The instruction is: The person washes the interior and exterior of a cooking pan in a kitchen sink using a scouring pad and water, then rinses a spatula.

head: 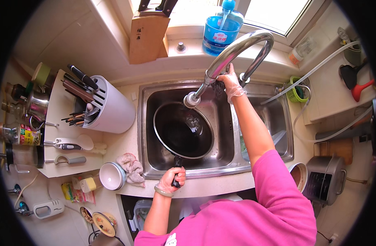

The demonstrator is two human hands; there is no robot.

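My left hand [173, 179], in a clear plastic glove, is closed around the black handle of a dark frying pan [178, 132]. The pan lies tilted in the left basin of a steel double sink [221, 123], with a little water and foam inside it. Over the pan hangs the outlet of a curved chrome faucet [237, 49]. My right hand [230, 81], also gloved, is behind the faucet's neck and has a dark mesh scrubber [218, 87] at its fingers. The faucet hides part of this hand.
Blue dish soap [222, 33] and a wooden knife block [148, 38] stand on the windowsill. Left of the sink are a utensil holder [114, 107], stacked bowls [111, 176] and a crumpled cloth [132, 169]. A white hose [314, 69] reaches into the right basin. A green basket [295, 92] sits behind.
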